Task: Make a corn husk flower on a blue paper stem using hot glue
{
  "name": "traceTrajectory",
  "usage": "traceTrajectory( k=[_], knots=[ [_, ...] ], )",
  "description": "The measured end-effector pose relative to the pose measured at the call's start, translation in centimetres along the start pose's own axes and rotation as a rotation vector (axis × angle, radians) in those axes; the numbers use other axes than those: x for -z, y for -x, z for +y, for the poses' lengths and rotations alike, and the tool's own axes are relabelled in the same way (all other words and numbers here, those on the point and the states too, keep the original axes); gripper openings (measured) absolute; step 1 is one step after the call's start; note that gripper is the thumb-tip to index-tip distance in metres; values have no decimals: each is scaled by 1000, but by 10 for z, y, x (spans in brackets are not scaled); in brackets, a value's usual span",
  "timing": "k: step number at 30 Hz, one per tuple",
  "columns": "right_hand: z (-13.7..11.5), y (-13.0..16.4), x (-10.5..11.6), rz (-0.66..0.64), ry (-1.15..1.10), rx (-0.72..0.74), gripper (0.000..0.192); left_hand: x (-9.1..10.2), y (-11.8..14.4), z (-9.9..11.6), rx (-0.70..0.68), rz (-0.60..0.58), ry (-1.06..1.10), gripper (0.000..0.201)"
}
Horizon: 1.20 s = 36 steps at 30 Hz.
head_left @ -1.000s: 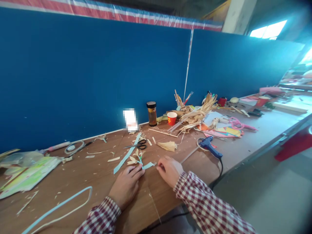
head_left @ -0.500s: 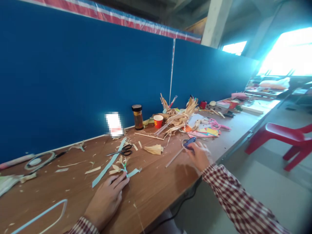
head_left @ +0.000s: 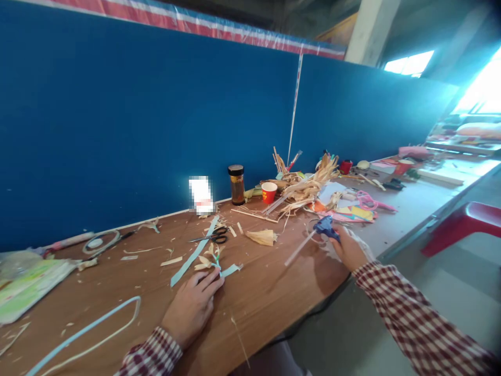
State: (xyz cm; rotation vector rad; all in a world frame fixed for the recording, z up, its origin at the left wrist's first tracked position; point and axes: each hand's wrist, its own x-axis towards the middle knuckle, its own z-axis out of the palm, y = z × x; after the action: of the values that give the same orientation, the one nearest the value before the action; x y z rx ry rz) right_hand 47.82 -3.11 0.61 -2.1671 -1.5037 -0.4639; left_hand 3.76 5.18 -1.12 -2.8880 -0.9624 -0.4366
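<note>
Left hand (head_left: 190,307) flat, fingers open, pinning small husk flower with blue strips (head_left: 213,262) mid-bench (head_left: 266,297). Right hand (head_left: 349,249) closed around blue glue gun (head_left: 324,226) further right. Flower assembled only partly; gluing not yet begun.

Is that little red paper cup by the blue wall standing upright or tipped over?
Upright. The small red paper cup stands on its base on the brown wooden table, its open white rim facing up.

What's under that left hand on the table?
The left hand presses its fingers on a small blue paper strip tied with dried husk pieces; anything beneath the palm is hidden.
</note>
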Motion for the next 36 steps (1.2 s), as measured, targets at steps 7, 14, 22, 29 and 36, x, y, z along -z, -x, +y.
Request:
traceTrajectory(
  k=[7, 14, 22, 29, 36],
  knots=[
    [-19, -7, 15, -18, 241, 142, 35, 0, -1, 1, 25, -16, -5, 45],
    [-29, -8, 11, 22, 427, 198, 32, -3, 0, -1, 22, -37, -49, 46],
    [-32, 9, 10, -124, 67, 396, 36, -1, 0, 1, 30, -1, -13, 44],
    [-39, 25, 13, 70, -398, 203, 39, 0, -1, 2, 32, 10, 3, 44],
    [-47, -2, 28, 224, -587, -69, 36, -2, 0, 2, 41, 20, 17, 44]
  ],
)
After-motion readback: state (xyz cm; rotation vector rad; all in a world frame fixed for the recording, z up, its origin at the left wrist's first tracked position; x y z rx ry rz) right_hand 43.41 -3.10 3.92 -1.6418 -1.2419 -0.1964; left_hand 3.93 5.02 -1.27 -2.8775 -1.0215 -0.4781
